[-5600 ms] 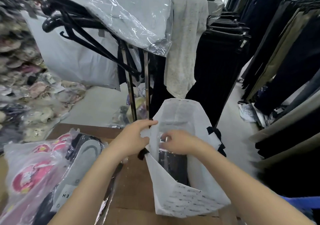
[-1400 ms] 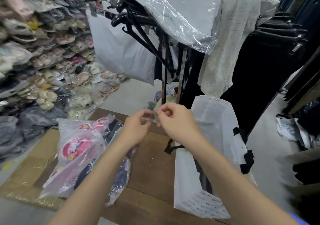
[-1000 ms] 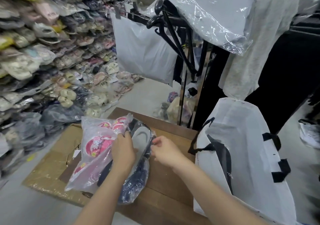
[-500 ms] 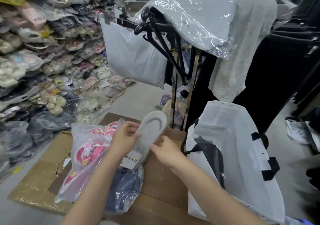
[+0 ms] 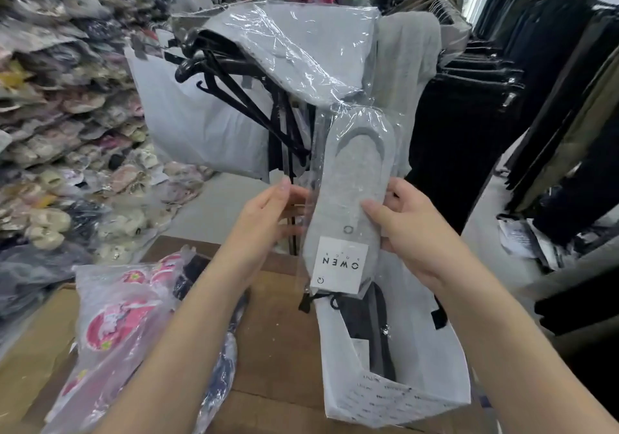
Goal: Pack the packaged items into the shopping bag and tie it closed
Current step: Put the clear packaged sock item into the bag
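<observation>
Far left: wall shelves (image 5: pixel 50 105) stacked with bagged slippers, blurred. Low left on the brown surface (image 5: pixel 274 340): clear packet with pink cartoon print (image 5: pixel 117 323), lying flat, overlapping a dark-coloured packet (image 5: pixel 221 373) beside it; contents of the dark one unclear. Flattened cardboard (image 5: pixel 30 370) under the left edge of the pile.

Left hand (image 5: pixel 268 219): fingers stretched out almost flat, pressed against the left edge of the grey sock packet (image 5: pixel 351 206), thumb side up; loose support rather than a closed grip. Packet is held upright in the air between both hands, above the mouth of the bag, not yet inside. Clear wrap, grey no-show socks, white label (image 5: pixel 340 264) near the bottom reading OWEN, seen upside down.

Right hand (image 5: pixel 412 229): curled round the packet's right edge, thumb across the front, fingers behind it.

Below the packet: white shopping bag (image 5: pixel 402 396) standing open on the surface, black handles (image 5: pixel 438 319), dark item already inside, small print on its lower front.

Behind: clothes rack (image 5: pixel 288 152) with black hangers (image 5: pixel 227 75), a plastic-wrapped grey garment (image 5: pixel 301 42) draped on top, white bag hanging (image 5: pixel 194 132). Right: rails of dark trousers (image 5: pixel 536 65).
</observation>
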